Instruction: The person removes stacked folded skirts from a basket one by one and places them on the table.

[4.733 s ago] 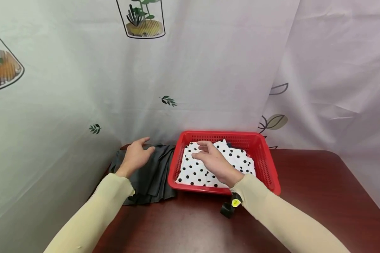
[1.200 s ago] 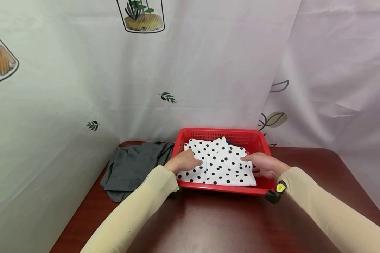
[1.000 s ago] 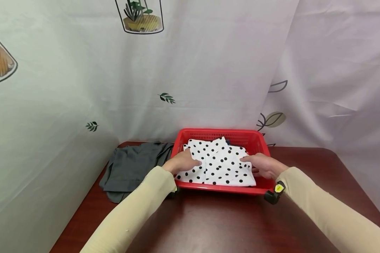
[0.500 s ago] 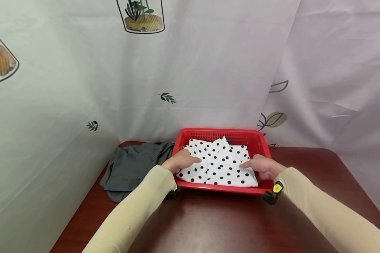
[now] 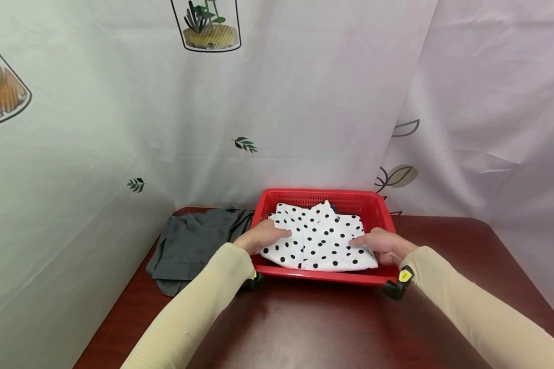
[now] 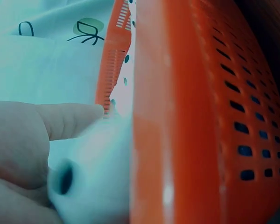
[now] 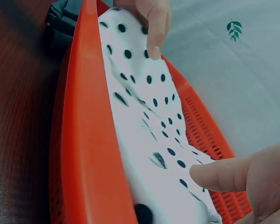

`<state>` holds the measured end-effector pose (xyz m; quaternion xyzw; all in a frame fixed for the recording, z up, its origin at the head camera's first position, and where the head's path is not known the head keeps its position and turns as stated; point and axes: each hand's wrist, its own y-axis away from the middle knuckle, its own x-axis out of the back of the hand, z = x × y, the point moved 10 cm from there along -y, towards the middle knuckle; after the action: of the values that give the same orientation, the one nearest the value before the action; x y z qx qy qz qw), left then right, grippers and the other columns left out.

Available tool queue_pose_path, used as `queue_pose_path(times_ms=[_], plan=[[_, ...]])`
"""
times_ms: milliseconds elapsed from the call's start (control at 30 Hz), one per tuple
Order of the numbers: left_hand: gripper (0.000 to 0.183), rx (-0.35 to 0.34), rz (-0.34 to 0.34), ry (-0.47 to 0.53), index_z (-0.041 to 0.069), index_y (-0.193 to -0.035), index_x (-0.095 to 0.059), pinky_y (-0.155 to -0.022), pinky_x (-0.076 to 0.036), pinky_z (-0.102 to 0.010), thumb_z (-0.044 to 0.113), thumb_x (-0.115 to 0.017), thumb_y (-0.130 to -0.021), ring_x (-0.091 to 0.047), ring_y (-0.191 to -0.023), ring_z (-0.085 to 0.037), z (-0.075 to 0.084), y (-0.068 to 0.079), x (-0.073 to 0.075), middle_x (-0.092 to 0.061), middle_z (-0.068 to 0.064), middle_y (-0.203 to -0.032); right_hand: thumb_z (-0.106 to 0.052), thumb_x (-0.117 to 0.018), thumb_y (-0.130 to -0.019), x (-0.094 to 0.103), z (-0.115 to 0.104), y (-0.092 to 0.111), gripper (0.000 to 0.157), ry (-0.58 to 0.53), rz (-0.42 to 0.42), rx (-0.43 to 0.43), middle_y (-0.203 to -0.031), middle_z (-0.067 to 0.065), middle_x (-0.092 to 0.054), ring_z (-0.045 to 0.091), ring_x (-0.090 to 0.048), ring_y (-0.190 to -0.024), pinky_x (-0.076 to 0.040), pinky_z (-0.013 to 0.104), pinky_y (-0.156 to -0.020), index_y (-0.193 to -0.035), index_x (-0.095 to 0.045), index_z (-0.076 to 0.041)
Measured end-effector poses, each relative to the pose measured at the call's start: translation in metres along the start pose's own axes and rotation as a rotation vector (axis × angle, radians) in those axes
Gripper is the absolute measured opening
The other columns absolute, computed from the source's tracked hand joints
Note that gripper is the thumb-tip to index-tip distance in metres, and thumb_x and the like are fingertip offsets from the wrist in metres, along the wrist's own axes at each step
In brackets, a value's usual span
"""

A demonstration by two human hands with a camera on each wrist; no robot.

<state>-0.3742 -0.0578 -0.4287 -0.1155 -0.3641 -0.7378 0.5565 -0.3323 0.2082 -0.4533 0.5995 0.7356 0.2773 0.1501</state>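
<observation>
Place: a screened-off table corner with laundry; whether in a home or a workroom, cannot tell.
Basket: red plastic, slotted, household sort, with spotted cloth in it.
Sheet: pale, printed with leaves and planted jars, hanging behind the basket and along both sides.
Table: dark reddish, glossy, under the basket.
Grey cloth: folded, just left of the basket.

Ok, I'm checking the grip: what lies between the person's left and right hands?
The dotted cloth, inside the red basket, spans the stretch from the left hand to the right hand; the head view shows this.
</observation>
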Motion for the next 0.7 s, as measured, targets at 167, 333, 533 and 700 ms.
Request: queue_pose_path(times_ms=[167,333,533,700], plan=[[0.049,-0.041,0.005,0.033,0.0,-0.136,-0.054,-0.084,-0.056,-0.035,0.023,-0.067,-0.095,-0.067,-0.081,-0.019,0.0037,0.0028,0.0022,-0.065,-0.01,-0.106,-0.004,-0.057,-0.1,-0.001,-0.0025,-0.0024,0.043,0.074,-0.008,0.063,-0.09,0.01,-0.071,0.02,-0.073,-0.079,-0.06,0.034,-0.078,-0.134,-0.042,0.017],[0.043,0.005,0.075,0.043,-0.004,-0.134,-0.053,-0.073,-0.058,-0.033,0.021,-0.061,-0.1,-0.068,-0.076,-0.021,0.0028,0.0026,0.0061,-0.062,-0.013,-0.1,-0.007,-0.056,-0.101,0.0009,-0.0039,-0.0021,0.044,0.102,0.006,0.09,-0.094,0.012,-0.071,0.021,-0.073,-0.081,-0.06,0.035,-0.078,-0.136,-0.042,0.016],[0.039,0.011,0.095,0.018,-0.005,-0.134,-0.053,-0.072,-0.058,-0.034,0.018,-0.056,-0.102,-0.066,-0.079,-0.022,0.004,0.0024,0.0059,-0.061,-0.014,-0.101,-0.011,-0.054,-0.102,0.0036,-0.0054,-0.0015,0.047,0.093,0.032,0.096,-0.1,0.014,-0.071,0.022,-0.074,-0.083,-0.059,0.036,-0.079,-0.139,-0.04,0.014],[0.035,-0.009,0.112,0.009,-0.007,-0.129,-0.054,-0.074,-0.058,-0.035,0.014,-0.056,-0.101,-0.066,-0.081,-0.022,0.0042,0.0022,0.0072,-0.061,-0.014,-0.099,-0.009,-0.054,-0.102,0.0026,-0.0103,0.0014,0.05,0.071,0.03,0.146,-0.105,0.016,-0.07,0.021,-0.073,-0.084,-0.059,0.035,-0.079,-0.143,-0.037,0.014]])
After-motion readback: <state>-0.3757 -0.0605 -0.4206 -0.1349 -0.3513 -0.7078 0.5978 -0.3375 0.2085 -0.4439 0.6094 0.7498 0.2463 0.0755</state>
